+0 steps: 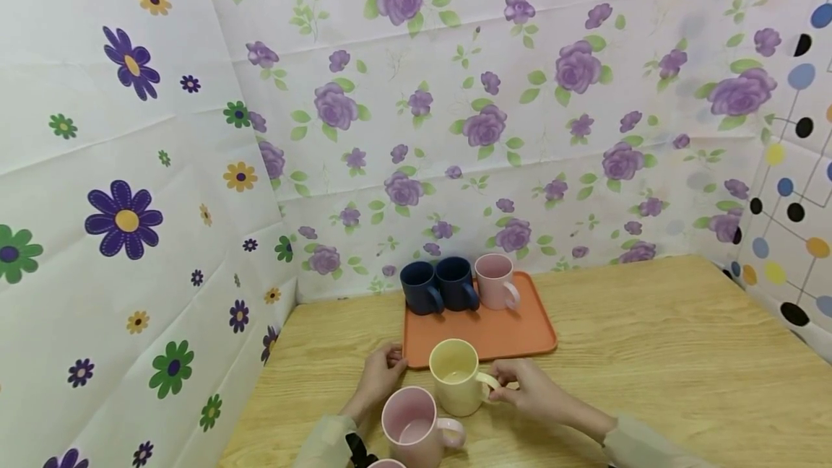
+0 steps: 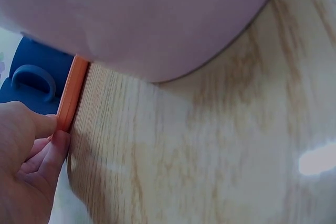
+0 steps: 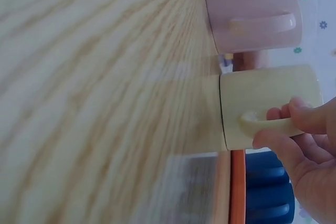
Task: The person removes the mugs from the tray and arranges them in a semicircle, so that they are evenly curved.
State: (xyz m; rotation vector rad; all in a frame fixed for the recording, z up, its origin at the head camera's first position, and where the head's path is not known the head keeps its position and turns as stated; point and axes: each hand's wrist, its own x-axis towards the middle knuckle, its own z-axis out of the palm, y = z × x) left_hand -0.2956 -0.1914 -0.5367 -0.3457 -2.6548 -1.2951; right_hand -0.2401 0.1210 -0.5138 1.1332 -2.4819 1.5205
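My right hand grips the handle of a pale yellow mug, which stands upright on the table in front of the tray. In the right wrist view, thumb and fingers pinch that handle. My left hand pinches the front left corner of an orange tray between thumb and fingers, as the left wrist view confirms. Along the tray's back stand two dark blue mugs and a pink mug, upright, handles toward the front right.
Another pink mug stands on the wooden table near me, between my forearms. Part of a further pink rim shows at the bottom edge. Flower-patterned sheets hang behind the table and at the left; a dotted one hangs at the right.
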